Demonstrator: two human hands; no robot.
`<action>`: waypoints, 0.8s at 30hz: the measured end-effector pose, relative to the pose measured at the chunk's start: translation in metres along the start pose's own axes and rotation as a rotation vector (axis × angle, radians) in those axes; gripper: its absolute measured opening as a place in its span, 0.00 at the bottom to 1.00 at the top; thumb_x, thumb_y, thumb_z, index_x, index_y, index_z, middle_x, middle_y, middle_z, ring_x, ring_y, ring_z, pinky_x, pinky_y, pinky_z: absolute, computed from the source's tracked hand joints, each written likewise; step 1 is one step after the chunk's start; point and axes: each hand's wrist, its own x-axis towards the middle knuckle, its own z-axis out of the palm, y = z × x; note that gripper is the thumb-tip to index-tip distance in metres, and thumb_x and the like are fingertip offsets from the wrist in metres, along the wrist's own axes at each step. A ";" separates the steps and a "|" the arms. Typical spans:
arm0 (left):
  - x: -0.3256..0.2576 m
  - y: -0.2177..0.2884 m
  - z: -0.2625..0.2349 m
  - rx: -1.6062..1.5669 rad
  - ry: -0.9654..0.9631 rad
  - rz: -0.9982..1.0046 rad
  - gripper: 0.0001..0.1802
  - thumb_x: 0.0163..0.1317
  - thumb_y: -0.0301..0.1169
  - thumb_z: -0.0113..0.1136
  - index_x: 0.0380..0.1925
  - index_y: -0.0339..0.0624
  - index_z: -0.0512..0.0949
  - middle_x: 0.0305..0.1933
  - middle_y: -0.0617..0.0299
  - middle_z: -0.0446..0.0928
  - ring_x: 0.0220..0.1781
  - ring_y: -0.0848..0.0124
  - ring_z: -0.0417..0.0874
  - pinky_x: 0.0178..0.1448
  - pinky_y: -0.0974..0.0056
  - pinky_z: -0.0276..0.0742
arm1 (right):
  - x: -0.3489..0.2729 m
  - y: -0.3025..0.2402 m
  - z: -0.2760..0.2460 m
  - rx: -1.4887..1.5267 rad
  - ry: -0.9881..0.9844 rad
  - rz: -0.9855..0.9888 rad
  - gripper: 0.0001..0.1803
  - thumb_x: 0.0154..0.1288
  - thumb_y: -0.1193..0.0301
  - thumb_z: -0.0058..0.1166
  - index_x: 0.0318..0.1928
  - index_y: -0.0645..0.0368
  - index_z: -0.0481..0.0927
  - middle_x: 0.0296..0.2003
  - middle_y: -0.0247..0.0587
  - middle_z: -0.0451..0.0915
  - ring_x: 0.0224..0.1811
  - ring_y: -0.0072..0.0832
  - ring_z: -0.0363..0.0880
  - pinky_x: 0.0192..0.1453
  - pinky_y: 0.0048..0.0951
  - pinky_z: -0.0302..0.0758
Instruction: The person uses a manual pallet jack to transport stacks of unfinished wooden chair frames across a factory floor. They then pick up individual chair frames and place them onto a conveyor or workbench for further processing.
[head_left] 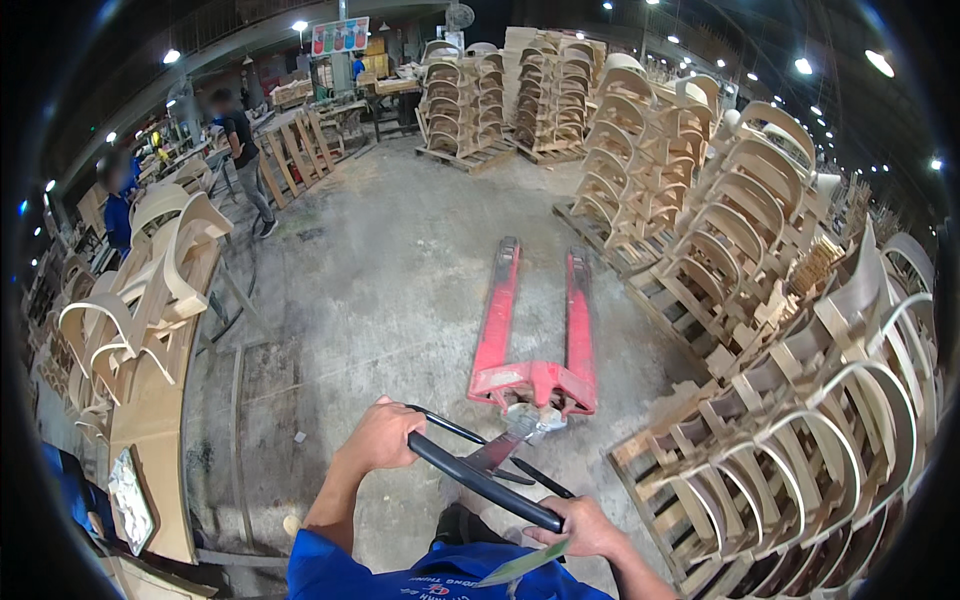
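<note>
A red pallet jack (535,375) stands in front of me, its two scuffed forks pointing away over the concrete floor with no load on them. My left hand (382,437) is wrapped round the left end of its black handle (480,483). Round the right end of the same handle my right hand (585,525) is closed. The handle tilts back toward my body, linked to the jack by a worn metal shaft (505,447). A green leaf-like strip (522,562) shows in front of my blue shirt, close to my right hand; what it hangs from I cannot tell.
Pallets stacked with curved wooden chair parts (770,470) line the right side. More stacked pallets (465,105) stand at the far end. At left, a workbench (150,430) carries bent wood pieces. A person in dark clothes (240,145) stands beyond it; another in blue (117,215) is nearby.
</note>
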 end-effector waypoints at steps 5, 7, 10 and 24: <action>-0.074 0.093 -0.013 -0.059 0.038 -0.089 0.10 0.43 0.32 0.69 0.28 0.49 0.80 0.25 0.57 0.81 0.32 0.55 0.84 0.45 0.54 0.72 | -0.092 0.000 0.006 0.041 0.120 -0.073 0.12 0.60 0.63 0.70 0.42 0.53 0.87 0.29 0.44 0.86 0.31 0.43 0.87 0.37 0.41 0.81; -0.105 0.117 -0.012 -0.058 0.074 -0.099 0.12 0.44 0.33 0.71 0.30 0.49 0.80 0.26 0.58 0.82 0.32 0.55 0.85 0.44 0.55 0.72 | -0.121 -0.011 0.009 0.004 0.170 -0.091 0.12 0.59 0.64 0.71 0.41 0.53 0.87 0.29 0.43 0.86 0.31 0.42 0.86 0.37 0.40 0.81; -0.152 0.155 -0.017 -0.084 0.104 -0.122 0.16 0.43 0.35 0.75 0.34 0.48 0.82 0.27 0.60 0.83 0.32 0.58 0.86 0.43 0.56 0.72 | -0.164 -0.021 0.024 -0.002 0.235 -0.106 0.11 0.52 0.69 0.74 0.35 0.57 0.86 0.28 0.41 0.86 0.29 0.39 0.86 0.36 0.35 0.80; -0.326 0.325 0.002 -0.129 0.184 0.003 0.19 0.42 0.33 0.77 0.37 0.49 0.85 0.30 0.62 0.84 0.31 0.59 0.88 0.38 0.58 0.83 | -0.358 -0.020 0.094 -0.019 0.647 -0.085 0.11 0.45 0.80 0.68 0.32 0.57 0.83 0.27 0.38 0.83 0.30 0.33 0.85 0.37 0.32 0.77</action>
